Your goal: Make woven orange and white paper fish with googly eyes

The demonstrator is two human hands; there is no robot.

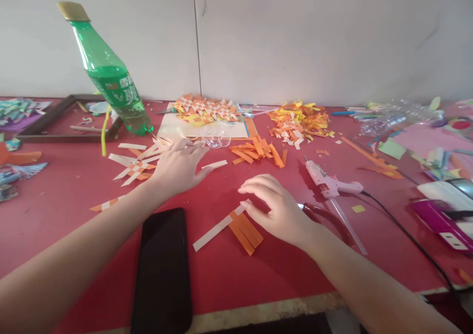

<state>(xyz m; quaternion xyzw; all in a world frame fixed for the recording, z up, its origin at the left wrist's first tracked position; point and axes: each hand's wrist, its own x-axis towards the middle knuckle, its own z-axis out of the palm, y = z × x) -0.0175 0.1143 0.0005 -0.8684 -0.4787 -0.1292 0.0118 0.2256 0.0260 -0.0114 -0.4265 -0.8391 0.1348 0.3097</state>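
My left hand (177, 169) reaches forward over the red table (74, 196), fingers stretched flat and apart, beside a loose weave of white and orange paper strips (135, 164). A single white strip (215, 164) lies just right of its fingertips. My right hand (275, 208) rests lower, fingers curled down onto a small stack of orange strips (246, 230) crossed by a long white strip (218, 228). Its thumb and fingertips press on the white strip's upper end.
A black phone (162, 270) lies near the front edge. A tilted green bottle (111, 78), woven paper mats (203, 110), cut orange strips (258, 151), a scrap pile (297, 122), a glue gun (328, 179) with cord and red-handled scissors (325, 216) surround the hands.
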